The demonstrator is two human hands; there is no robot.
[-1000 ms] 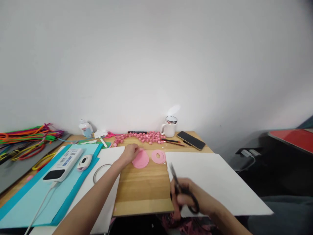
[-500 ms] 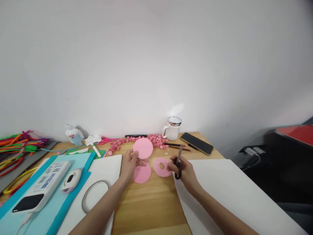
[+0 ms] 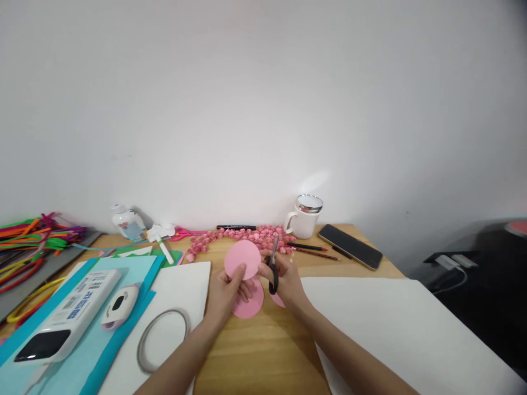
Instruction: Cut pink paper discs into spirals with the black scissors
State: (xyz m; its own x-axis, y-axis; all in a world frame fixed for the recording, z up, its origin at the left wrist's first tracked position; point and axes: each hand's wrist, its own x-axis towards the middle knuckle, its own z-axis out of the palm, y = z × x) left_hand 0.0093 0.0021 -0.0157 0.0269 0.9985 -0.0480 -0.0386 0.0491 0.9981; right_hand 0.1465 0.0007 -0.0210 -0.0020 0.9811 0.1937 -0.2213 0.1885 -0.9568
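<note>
Between thumb and fingers, my left hand (image 3: 226,291) pinches a round pink paper disc (image 3: 242,259) upright above the table. My right hand (image 3: 287,280) is wrapped round black-handled scissors (image 3: 273,269), blades pointing up; its fingertips reach the disc's right edge, though whether they grip it I cannot tell. Below my left fingers lies a second pink paper circle (image 3: 250,304) on the wooden table (image 3: 255,356). A pink paper ring (image 3: 278,299) is mostly hidden behind my right hand.
White sheets lie left (image 3: 197,280) and right (image 3: 370,318). A grey ring (image 3: 142,345), power bank (image 3: 69,315) and blue paper (image 3: 135,269) are at left. Behind are pink buds (image 3: 230,235), a white mug (image 3: 305,222), pencils (image 3: 308,247), a phone (image 3: 349,246) and a bottle (image 3: 127,222).
My left hand has lifted a pink disc off the table. My right hand has brought the scissors up and left from the near right edge to beside the disc. The view has shifted.
</note>
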